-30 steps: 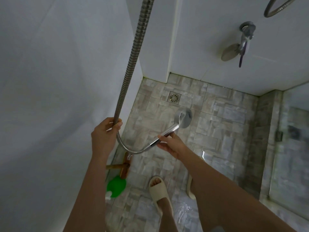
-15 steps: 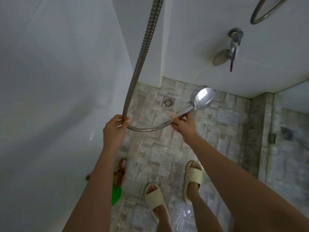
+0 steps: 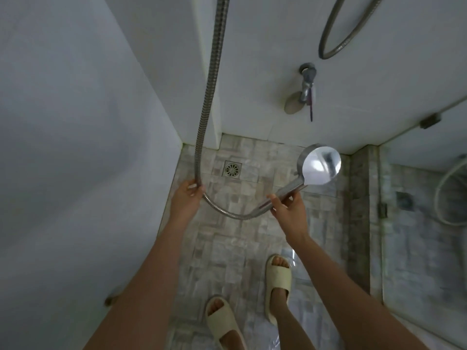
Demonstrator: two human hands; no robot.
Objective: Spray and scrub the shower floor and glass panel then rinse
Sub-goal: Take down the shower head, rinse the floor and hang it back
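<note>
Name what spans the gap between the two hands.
A curved loop of metal hose sags from the left hand to the right hand, over bare floor tile; head view.

The round chrome hand shower head (image 3: 320, 164) is held above the floor, its shiny back turned up toward the camera, its straight handle slanting down to the left. From the handle's end a ribbed metal hose (image 3: 211, 97) sags in a loop, then climbs straight up out of view. Below lies the mottled beige-and-grey stone-tile shower floor (image 3: 235, 238) — glistening wet near the bottom. At the right edge stands the clear glass panel (image 3: 424, 243) — upright, reflecting the tiles.
</note>
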